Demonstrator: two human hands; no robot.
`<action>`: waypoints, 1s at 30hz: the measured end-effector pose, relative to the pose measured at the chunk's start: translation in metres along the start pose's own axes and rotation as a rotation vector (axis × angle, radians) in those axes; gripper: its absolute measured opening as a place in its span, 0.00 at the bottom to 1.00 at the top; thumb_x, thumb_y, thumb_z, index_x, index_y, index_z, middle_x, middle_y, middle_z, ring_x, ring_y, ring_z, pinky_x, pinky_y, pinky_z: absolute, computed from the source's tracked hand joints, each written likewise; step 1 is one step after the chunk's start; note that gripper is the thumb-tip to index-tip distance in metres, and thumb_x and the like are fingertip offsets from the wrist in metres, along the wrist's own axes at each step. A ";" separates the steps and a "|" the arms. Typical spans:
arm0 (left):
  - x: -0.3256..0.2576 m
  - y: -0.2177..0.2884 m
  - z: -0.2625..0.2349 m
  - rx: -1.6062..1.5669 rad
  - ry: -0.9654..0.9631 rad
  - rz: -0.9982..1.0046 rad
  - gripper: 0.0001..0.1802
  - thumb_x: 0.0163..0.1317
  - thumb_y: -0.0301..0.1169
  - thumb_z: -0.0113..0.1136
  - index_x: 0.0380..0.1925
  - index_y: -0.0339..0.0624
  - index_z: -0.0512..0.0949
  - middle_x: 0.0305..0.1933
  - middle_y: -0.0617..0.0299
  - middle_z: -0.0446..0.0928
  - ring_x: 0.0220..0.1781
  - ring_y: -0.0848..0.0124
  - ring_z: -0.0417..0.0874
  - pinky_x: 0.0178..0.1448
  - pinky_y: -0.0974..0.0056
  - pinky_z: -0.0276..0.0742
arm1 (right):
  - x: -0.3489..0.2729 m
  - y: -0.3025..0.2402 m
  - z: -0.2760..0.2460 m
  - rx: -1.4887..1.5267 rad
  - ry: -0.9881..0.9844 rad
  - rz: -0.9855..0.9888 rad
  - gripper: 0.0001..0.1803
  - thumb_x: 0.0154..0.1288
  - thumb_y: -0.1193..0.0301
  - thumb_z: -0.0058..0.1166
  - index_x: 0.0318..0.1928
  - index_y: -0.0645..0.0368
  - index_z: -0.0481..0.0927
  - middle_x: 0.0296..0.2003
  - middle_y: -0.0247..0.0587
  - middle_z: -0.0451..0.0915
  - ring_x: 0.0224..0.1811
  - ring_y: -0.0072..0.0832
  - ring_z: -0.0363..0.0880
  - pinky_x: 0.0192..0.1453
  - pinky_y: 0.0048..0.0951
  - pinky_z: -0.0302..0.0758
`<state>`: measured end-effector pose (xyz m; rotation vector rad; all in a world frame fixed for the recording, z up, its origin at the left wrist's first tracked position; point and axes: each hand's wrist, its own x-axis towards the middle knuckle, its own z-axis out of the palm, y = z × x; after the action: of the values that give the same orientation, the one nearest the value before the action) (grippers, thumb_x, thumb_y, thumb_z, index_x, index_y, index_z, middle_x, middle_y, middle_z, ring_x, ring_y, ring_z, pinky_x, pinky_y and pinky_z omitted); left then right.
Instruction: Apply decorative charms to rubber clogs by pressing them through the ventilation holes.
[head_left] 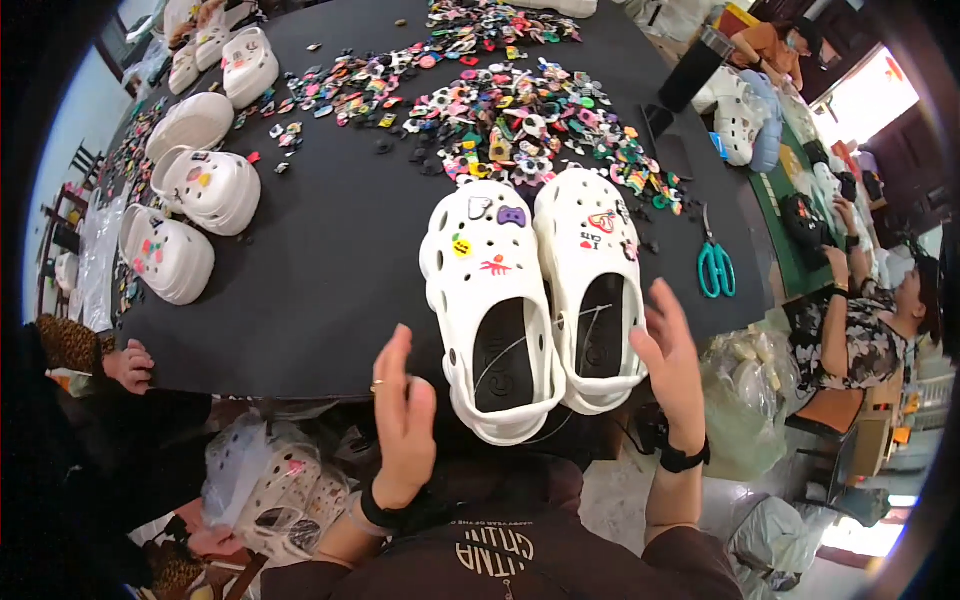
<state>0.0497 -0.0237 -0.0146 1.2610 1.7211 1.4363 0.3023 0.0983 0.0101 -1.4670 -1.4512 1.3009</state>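
Note:
A pair of white clogs lies side by side in front of me at the table's near edge, toes pointing away, joined by a thin clear loop. The left clog (487, 233) carries a purple game-controller charm (511, 215), a yellow round charm (461, 247) and a red crab-like one (495, 265). On the right clog (590, 245) sit several red and black charms. My left hand (405, 425) is beside the left clog, fingers extended and apart from it. My right hand (673, 370) stands open by the right clog's heel; whether its thumb touches the rim I cannot tell.
Loose colourful charms (520, 125) are heaped across the dark table (330, 250). More white clogs (212, 190) stand at the left. Teal-handled scissors (715, 268) and a black bottle (697, 68) are at the right. Another person's hand (130, 367) rests at the left edge; bagged clogs (290, 490) lie below.

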 end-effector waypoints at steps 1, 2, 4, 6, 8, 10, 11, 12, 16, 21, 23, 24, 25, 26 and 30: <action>0.003 -0.002 -0.001 -0.036 0.032 -0.006 0.26 0.66 0.28 0.37 0.63 0.28 0.56 0.65 0.46 0.60 0.66 0.58 0.61 0.67 0.60 0.53 | -0.007 -0.006 -0.002 -0.191 0.142 -0.197 0.27 0.60 0.75 0.52 0.61 0.60 0.64 0.58 0.45 0.65 0.56 0.31 0.67 0.58 0.32 0.65; 0.005 -0.003 -0.002 -0.059 0.077 -0.018 0.26 0.66 0.27 0.38 0.63 0.29 0.56 0.64 0.46 0.61 0.66 0.59 0.61 0.67 0.61 0.54 | -0.011 -0.016 -0.003 -0.337 0.258 -0.391 0.20 0.60 0.76 0.51 0.54 0.62 0.71 0.53 0.44 0.70 0.52 0.32 0.71 0.56 0.31 0.67; 0.009 -0.005 -0.003 -0.035 0.126 -0.021 0.25 0.66 0.26 0.38 0.64 0.31 0.56 0.64 0.47 0.62 0.65 0.61 0.62 0.67 0.62 0.54 | -0.021 -0.036 0.002 -0.252 0.166 -0.419 0.16 0.59 0.77 0.51 0.49 0.64 0.75 0.47 0.44 0.74 0.49 0.33 0.73 0.55 0.31 0.68; 0.012 -0.007 -0.002 -0.018 0.118 -0.007 0.25 0.67 0.27 0.38 0.64 0.31 0.56 0.64 0.48 0.62 0.66 0.60 0.62 0.67 0.62 0.54 | -0.028 -0.053 0.018 -0.482 -0.035 -0.438 0.18 0.58 0.73 0.54 0.50 0.64 0.75 0.44 0.47 0.76 0.45 0.34 0.76 0.50 0.31 0.72; 0.017 -0.009 0.004 -0.068 0.157 0.043 0.25 0.68 0.29 0.38 0.63 0.30 0.57 0.64 0.48 0.61 0.66 0.60 0.62 0.68 0.61 0.53 | -0.025 -0.060 0.038 -0.672 -0.135 -0.327 0.27 0.59 0.63 0.56 0.55 0.67 0.70 0.44 0.52 0.77 0.44 0.39 0.78 0.46 0.34 0.74; 0.021 -0.011 0.014 -0.009 0.058 0.079 0.24 0.68 0.29 0.37 0.63 0.29 0.58 0.64 0.47 0.61 0.66 0.59 0.62 0.68 0.60 0.52 | -0.018 -0.058 0.058 -0.892 -0.176 -0.403 0.40 0.59 0.52 0.54 0.60 0.73 0.61 0.35 0.57 0.79 0.36 0.44 0.80 0.38 0.39 0.76; 0.020 -0.010 0.021 -0.085 -0.014 0.032 0.25 0.69 0.30 0.36 0.63 0.29 0.58 0.66 0.46 0.58 0.67 0.57 0.59 0.69 0.59 0.51 | -0.014 -0.058 0.060 -0.973 -0.242 -0.260 0.43 0.58 0.50 0.53 0.60 0.75 0.58 0.30 0.57 0.79 0.32 0.46 0.81 0.34 0.41 0.76; 0.021 -0.009 0.030 0.026 -0.037 0.062 0.26 0.69 0.31 0.34 0.63 0.27 0.56 0.68 0.44 0.52 0.69 0.55 0.55 0.69 0.58 0.50 | -0.012 -0.057 0.061 -0.981 -0.320 -0.226 0.46 0.58 0.48 0.52 0.61 0.78 0.55 0.25 0.56 0.79 0.27 0.48 0.81 0.31 0.43 0.76; 0.013 -0.003 0.047 0.028 0.029 0.126 0.28 0.69 0.33 0.31 0.65 0.26 0.51 0.70 0.42 0.46 0.71 0.54 0.49 0.71 0.56 0.45 | -0.011 -0.055 0.064 -0.928 -0.259 -0.096 0.47 0.54 0.49 0.54 0.63 0.71 0.54 0.22 0.54 0.79 0.25 0.48 0.81 0.29 0.43 0.76; 0.016 -0.001 0.049 -0.010 0.009 0.107 0.29 0.70 0.37 0.28 0.65 0.28 0.52 0.70 0.44 0.45 0.71 0.55 0.50 0.71 0.57 0.46 | -0.014 -0.046 0.061 -0.942 -0.188 -0.203 0.38 0.53 0.52 0.54 0.58 0.67 0.64 0.21 0.50 0.79 0.22 0.45 0.79 0.26 0.42 0.75; 0.015 -0.001 0.049 -0.019 0.033 0.104 0.29 0.69 0.36 0.28 0.65 0.26 0.52 0.70 0.43 0.46 0.70 0.53 0.51 0.70 0.56 0.47 | -0.014 -0.041 0.061 -0.932 -0.187 -0.239 0.35 0.53 0.55 0.54 0.57 0.65 0.66 0.19 0.48 0.78 0.20 0.45 0.78 0.25 0.43 0.74; 0.013 0.000 0.049 -0.016 0.057 0.080 0.29 0.69 0.36 0.28 0.65 0.26 0.52 0.70 0.43 0.46 0.70 0.53 0.51 0.70 0.56 0.47 | -0.016 -0.038 0.060 -0.948 -0.208 -0.260 0.35 0.53 0.55 0.54 0.57 0.65 0.66 0.19 0.48 0.78 0.20 0.45 0.78 0.25 0.43 0.74; 0.011 0.000 0.047 0.018 0.044 0.144 0.29 0.69 0.36 0.30 0.64 0.25 0.52 0.70 0.42 0.47 0.70 0.53 0.52 0.70 0.56 0.47 | -0.020 -0.035 0.061 -0.927 -0.153 -0.236 0.31 0.54 0.56 0.55 0.53 0.62 0.68 0.18 0.45 0.77 0.20 0.43 0.78 0.25 0.41 0.73; 0.010 0.000 0.044 0.071 0.026 0.183 0.30 0.69 0.36 0.31 0.64 0.23 0.53 0.69 0.41 0.47 0.70 0.52 0.52 0.70 0.56 0.47 | -0.024 -0.033 0.061 -0.892 -0.105 -0.212 0.26 0.54 0.57 0.56 0.49 0.59 0.71 0.18 0.42 0.77 0.20 0.41 0.78 0.24 0.39 0.72; 0.007 0.002 0.024 -0.026 -0.037 0.317 0.28 0.68 0.35 0.33 0.63 0.28 0.56 0.66 0.44 0.56 0.65 0.57 0.62 0.65 0.58 0.59 | -0.044 -0.021 0.050 -0.619 0.038 -0.340 0.21 0.52 0.64 0.61 0.46 0.58 0.75 0.19 0.40 0.75 0.17 0.31 0.75 0.24 0.29 0.69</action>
<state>0.0682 -0.0073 -0.0179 1.5901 1.5219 1.5933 0.2548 0.0496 0.0251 -1.5017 -2.0835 0.6357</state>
